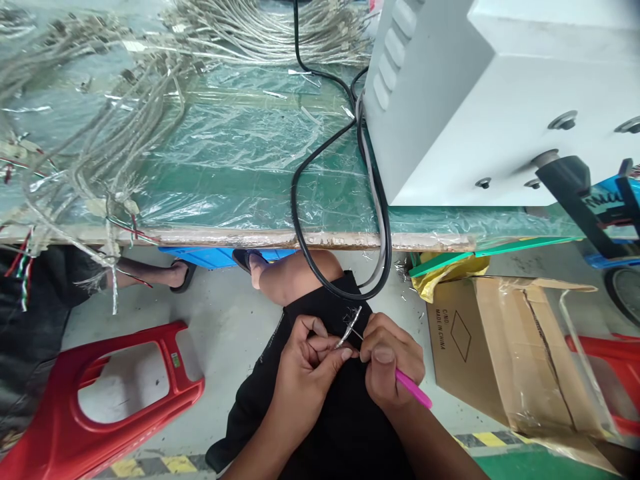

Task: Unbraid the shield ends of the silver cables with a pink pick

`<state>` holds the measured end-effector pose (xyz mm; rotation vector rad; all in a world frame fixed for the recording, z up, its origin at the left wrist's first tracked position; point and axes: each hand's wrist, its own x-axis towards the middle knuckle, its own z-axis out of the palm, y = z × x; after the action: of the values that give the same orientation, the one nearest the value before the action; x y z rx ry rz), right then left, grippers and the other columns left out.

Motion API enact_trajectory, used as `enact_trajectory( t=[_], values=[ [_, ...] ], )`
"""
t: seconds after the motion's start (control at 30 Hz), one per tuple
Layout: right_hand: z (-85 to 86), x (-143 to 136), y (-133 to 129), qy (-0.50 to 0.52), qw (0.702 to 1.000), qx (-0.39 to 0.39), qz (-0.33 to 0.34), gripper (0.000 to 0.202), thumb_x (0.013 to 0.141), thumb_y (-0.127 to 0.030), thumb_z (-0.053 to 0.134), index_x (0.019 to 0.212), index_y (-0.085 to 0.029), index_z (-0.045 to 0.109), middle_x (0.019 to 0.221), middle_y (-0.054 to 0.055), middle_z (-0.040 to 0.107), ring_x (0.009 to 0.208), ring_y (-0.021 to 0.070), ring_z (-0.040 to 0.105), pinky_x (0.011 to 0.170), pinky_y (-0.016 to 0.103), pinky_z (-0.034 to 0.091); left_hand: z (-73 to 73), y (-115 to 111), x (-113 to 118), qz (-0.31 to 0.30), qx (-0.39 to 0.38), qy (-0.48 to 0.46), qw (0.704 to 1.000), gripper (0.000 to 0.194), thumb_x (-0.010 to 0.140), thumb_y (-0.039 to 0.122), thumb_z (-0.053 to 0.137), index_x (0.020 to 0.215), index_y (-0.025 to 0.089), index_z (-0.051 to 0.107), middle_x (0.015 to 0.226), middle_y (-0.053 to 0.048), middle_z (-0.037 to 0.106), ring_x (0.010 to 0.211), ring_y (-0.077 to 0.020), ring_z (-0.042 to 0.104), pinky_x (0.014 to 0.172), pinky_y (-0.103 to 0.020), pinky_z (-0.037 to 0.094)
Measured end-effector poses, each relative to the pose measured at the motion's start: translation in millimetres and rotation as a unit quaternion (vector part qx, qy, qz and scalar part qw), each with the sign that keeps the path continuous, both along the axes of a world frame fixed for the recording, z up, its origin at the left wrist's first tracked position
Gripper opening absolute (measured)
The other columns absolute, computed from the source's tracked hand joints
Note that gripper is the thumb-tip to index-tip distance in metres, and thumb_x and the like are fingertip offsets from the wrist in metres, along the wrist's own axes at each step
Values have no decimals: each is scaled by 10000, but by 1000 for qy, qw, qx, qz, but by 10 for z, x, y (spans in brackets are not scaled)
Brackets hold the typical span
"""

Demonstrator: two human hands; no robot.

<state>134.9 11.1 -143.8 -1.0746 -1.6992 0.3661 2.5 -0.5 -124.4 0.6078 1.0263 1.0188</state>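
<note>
My left hand (305, 363) pinches the end of a thin silvery braided cable (349, 329) over my lap, which is covered in black cloth. My right hand (390, 360) sits right beside it, gripping a pink-handled tool (414, 389) whose tip touches the cable end. Both hands are close together, just below the front edge of the green workbench (225, 187). The tool's tip is hidden between my fingers.
Heaps of silvery cables (100, 120) lie on the plastic-covered bench. A white machine (480, 100) stands at the right, with black and grey cords (320, 200) looping down. A cardboard box (505, 347) is at my right, a red stool (100, 400) at my left, another person's sandalled foot (175, 273) under the bench.
</note>
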Motion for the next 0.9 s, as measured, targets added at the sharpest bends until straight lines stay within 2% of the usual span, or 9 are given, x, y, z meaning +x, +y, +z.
enact_trajectory(
  t=[0.13,0.27,0.37,0.47,0.57,0.63,0.7,0.8,0.9],
  values=[
    [55,-25,46,86,995,-22,-54,372,1016,-161,385,655,-220,453,553,-28,448,526,127,441,503,288,338,24,-14,5,-17,0,31,999,336,846,164,744,841,231,415,610,61,671,604,-102,626,586,-188,403],
    [112,-26,114,113,986,-82,-89,406,1030,-187,401,629,-206,465,590,-28,451,526,112,455,501,285,331,8,-44,-26,-57,16,85,995,291,875,202,722,866,235,433,700,18,730,731,-169,708,666,-241,454],
    [168,-13,176,124,970,-149,-144,449,1045,-253,414,604,-199,477,586,-32,456,539,109,447,527,288,332,-10,-62,-65,-81,39,88,992,233,914,210,679,885,236,449,780,-6,763,843,-196,725,784,-297,475],
    [203,-14,212,140,952,-171,-213,452,1040,-330,437,609,-203,485,591,-37,452,548,115,438,540,291,338,-22,-67,-104,-96,54,78,991,185,952,226,632,891,231,458,805,-19,769,718,-138,654,707,-270,441],
    [191,-33,168,186,945,-135,-232,407,1025,-326,466,637,-206,499,634,-31,470,575,123,463,552,294,358,-30,-58,-126,-98,36,47,993,186,980,271,591,894,232,431,843,-32,775,484,-71,389,493,-238,282],
    [164,-38,88,203,949,-92,-221,369,1008,-291,493,650,-209,515,654,-20,489,607,138,490,555,296,379,-29,-52,-128,-93,28,28,995,187,990,287,573,903,233,416,867,-46,779,458,-65,282,460,-250,204],
    [137,-20,-10,175,960,-65,-207,278,979,-256,542,706,-214,575,708,-1,527,664,159,534,557,299,416,-24,-53,-122,-87,31,22,996,173,998,289,558,909,228,423,865,-54,778,459,-65,271,463,-261,191],
    [120,45,-129,61,980,-63,-176,97,945,-201,595,927,-230,685,860,34,571,770,178,599,596,304,493,-15,-65,-110,-83,37,19,996,157,1004,290,547,915,221,436,858,-49,770,469,-65,278,469,-264,196],
    [115,120,-173,-22,988,-55,-145,164,942,-187,606,1067,-248,694,935,44,564,779,164,616,616,295,541,-20,-68,-99,-79,35,18,996,184,983,278,589,909,226,428,780,-4,738,476,-66,289,470,-252,207]
  ],
)
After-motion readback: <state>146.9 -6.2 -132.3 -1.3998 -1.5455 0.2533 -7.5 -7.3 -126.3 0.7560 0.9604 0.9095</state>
